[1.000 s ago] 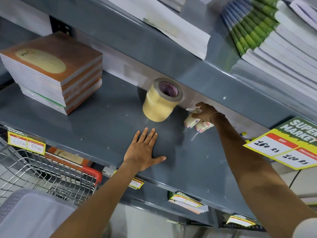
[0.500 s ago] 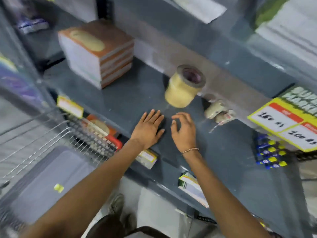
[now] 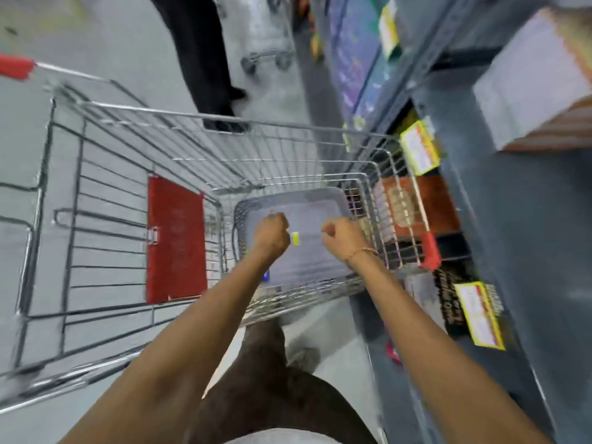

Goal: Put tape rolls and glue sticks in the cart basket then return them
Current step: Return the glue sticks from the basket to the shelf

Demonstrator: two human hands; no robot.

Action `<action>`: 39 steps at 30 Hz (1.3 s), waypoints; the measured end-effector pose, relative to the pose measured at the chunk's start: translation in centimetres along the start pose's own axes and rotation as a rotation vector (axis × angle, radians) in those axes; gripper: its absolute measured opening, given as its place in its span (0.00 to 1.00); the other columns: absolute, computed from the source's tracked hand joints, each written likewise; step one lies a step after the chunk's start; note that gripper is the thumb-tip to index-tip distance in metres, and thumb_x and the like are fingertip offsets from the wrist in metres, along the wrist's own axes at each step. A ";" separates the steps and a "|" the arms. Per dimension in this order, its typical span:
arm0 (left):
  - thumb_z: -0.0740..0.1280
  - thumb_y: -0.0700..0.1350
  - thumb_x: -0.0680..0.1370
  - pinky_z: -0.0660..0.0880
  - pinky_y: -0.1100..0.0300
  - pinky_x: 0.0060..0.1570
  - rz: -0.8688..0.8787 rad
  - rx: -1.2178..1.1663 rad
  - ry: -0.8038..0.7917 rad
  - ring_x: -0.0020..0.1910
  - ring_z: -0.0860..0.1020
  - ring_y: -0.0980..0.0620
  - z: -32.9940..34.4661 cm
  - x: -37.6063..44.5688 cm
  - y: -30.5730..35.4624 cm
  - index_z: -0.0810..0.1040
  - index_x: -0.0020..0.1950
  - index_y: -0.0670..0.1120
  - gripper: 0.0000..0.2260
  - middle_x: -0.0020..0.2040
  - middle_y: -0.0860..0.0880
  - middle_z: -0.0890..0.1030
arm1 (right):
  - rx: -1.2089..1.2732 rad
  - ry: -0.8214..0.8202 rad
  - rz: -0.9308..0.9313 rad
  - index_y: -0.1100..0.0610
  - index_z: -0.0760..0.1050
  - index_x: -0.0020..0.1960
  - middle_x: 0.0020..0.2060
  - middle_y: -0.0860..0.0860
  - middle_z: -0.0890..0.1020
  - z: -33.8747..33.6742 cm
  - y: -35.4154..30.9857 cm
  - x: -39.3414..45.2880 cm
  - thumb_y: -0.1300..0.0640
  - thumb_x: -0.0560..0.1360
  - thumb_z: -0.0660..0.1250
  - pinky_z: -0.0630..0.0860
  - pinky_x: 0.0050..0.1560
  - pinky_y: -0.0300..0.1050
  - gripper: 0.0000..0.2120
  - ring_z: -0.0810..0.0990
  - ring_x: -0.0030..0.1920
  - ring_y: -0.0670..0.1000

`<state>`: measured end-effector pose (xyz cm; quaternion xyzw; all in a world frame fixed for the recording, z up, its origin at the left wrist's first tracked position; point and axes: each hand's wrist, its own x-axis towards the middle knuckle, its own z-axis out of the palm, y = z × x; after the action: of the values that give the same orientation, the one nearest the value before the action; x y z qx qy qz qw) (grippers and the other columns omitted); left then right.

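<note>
A grey plastic basket sits in the front end of a wire shopping cart. My left hand and my right hand hover over the basket, both with fingers curled shut; the blur shows nothing in either. A small yellow-green item lies on the basket floor between the hands. A small blue item shows beside my left forearm. No tape roll is in view.
The grey shelf unit runs along the right, with a stack of notebooks and yellow price tags. The cart's red seat flap lies left of the basket. A person in black trousers stands beyond the cart, near another cart.
The view has swung from the shelf down to the cart. Both hands left the shelf surface and now hang curled over the grey basket. The tape rolls stayed on the shelf.
</note>
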<state>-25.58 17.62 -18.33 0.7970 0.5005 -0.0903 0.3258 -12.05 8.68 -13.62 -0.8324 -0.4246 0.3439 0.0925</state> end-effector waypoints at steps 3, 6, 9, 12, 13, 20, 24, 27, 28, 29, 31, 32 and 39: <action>0.63 0.38 0.76 0.72 0.52 0.61 -0.159 0.088 -0.215 0.62 0.76 0.39 1.6 1.8 -5.5 0.77 0.61 0.37 0.14 0.62 0.37 0.78 | -0.059 -0.134 0.083 0.59 0.79 0.41 0.47 0.69 0.80 5.0 -2.2 5.1 0.62 0.74 0.62 0.77 0.49 0.51 0.08 0.79 0.50 0.64; 0.62 0.38 0.76 0.72 0.51 0.61 -0.256 0.064 -0.325 0.62 0.76 0.38 4.1 3.3 -9.0 0.77 0.60 0.36 0.14 0.62 0.35 0.78 | -0.113 -0.270 0.200 0.64 0.77 0.55 0.55 0.68 0.78 10.5 -2.1 8.3 0.61 0.75 0.63 0.76 0.55 0.52 0.11 0.78 0.57 0.65; 0.61 0.39 0.78 0.72 0.50 0.61 -0.319 0.018 -0.370 0.63 0.76 0.38 7.1 4.9 -11.3 0.75 0.62 0.35 0.14 0.62 0.35 0.77 | -0.119 -0.398 0.288 0.64 0.73 0.61 0.60 0.63 0.78 16.3 -1.6 10.8 0.60 0.75 0.64 0.74 0.59 0.47 0.16 0.76 0.62 0.62; 0.61 0.35 0.77 0.75 0.49 0.58 -0.432 -0.067 -0.339 0.59 0.78 0.38 9.5 5.5 -12.2 0.76 0.58 0.34 0.12 0.59 0.35 0.79 | -0.099 -0.428 0.339 0.65 0.75 0.60 0.60 0.63 0.79 20.0 -1.3 11.8 0.61 0.76 0.63 0.73 0.62 0.48 0.15 0.76 0.63 0.62; 0.61 0.34 0.76 0.75 0.49 0.56 -0.446 -0.088 -0.317 0.58 0.78 0.38 10.3 5.8 -12.3 0.76 0.58 0.35 0.11 0.58 0.35 0.79 | -0.096 -0.428 0.335 0.66 0.77 0.59 0.60 0.63 0.79 21.0 -1.2 12.2 0.61 0.77 0.61 0.72 0.63 0.48 0.14 0.76 0.62 0.62; 0.58 0.32 0.78 0.77 0.47 0.52 -0.397 -0.062 -0.175 0.55 0.79 0.38 13.3 6.4 -12.6 0.67 0.64 0.41 0.16 0.60 0.38 0.76 | 0.003 -0.321 0.401 0.68 0.82 0.46 0.46 0.70 0.79 23.7 0.3 13.2 0.60 0.75 0.66 0.77 0.51 0.47 0.11 0.81 0.52 0.52; 0.61 0.35 0.77 0.76 0.46 0.52 -0.344 -0.003 -0.188 0.56 0.78 0.38 13.1 6.5 -11.8 0.67 0.63 0.39 0.15 0.62 0.39 0.74 | 0.035 -0.254 0.455 0.65 0.77 0.32 0.44 0.71 0.79 24.1 0.1 13.0 0.55 0.72 0.71 0.73 0.40 0.46 0.15 0.77 0.38 0.57; 0.60 0.36 0.78 0.76 0.47 0.49 -0.378 -0.056 -0.162 0.55 0.79 0.37 13.1 6.7 -11.2 0.70 0.59 0.39 0.10 0.58 0.38 0.78 | 0.018 -0.230 0.406 0.66 0.79 0.49 0.52 0.66 0.82 23.6 -0.4 13.0 0.54 0.73 0.69 0.78 0.48 0.51 0.14 0.81 0.53 0.63; 0.59 0.36 0.79 0.76 0.47 0.47 -0.376 -0.077 -0.148 0.54 0.80 0.37 13.2 6.7 -10.9 0.70 0.58 0.39 0.09 0.57 0.37 0.78 | 0.002 -0.214 0.388 0.66 0.79 0.50 0.52 0.65 0.82 23.4 -0.5 13.1 0.55 0.74 0.68 0.78 0.49 0.52 0.14 0.80 0.54 0.63; 0.58 0.36 0.79 0.76 0.46 0.46 -0.372 -0.101 -0.133 0.53 0.80 0.37 13.4 6.7 -10.7 0.69 0.57 0.39 0.08 0.56 0.37 0.79 | -0.024 -0.192 0.373 0.66 0.78 0.51 0.52 0.65 0.82 23.2 -0.4 13.3 0.55 0.75 0.67 0.78 0.49 0.52 0.13 0.80 0.54 0.64; 0.57 0.36 0.79 0.75 0.47 0.45 -0.374 -0.167 -0.106 0.52 0.80 0.37 13.6 6.8 -10.3 0.69 0.57 0.39 0.08 0.54 0.37 0.79 | -0.069 -0.173 0.365 0.66 0.78 0.52 0.52 0.65 0.81 22.9 -0.2 13.6 0.57 0.74 0.67 0.78 0.49 0.52 0.13 0.80 0.54 0.64; 0.58 0.36 0.78 0.75 0.47 0.46 -0.376 -0.199 -0.100 0.52 0.80 0.37 13.7 6.8 -10.1 0.69 0.57 0.39 0.08 0.54 0.36 0.79 | -0.077 -0.177 0.367 0.66 0.78 0.52 0.52 0.65 0.81 22.6 0.0 13.6 0.57 0.74 0.67 0.78 0.50 0.52 0.13 0.80 0.54 0.64; 0.63 0.34 0.75 0.73 0.49 0.49 -0.208 -0.293 -0.062 0.51 0.77 0.37 9.7 8.3 -8.0 0.76 0.54 0.37 0.08 0.53 0.35 0.78 | 0.120 -0.048 0.462 0.66 0.78 0.49 0.49 0.65 0.83 16.8 0.8 12.5 0.56 0.71 0.69 0.77 0.46 0.50 0.13 0.81 0.51 0.63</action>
<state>-26.68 20.17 -33.16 0.6817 0.5778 -0.0744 0.4426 -17.43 15.47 -32.72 -0.8920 -0.2036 0.4003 0.0505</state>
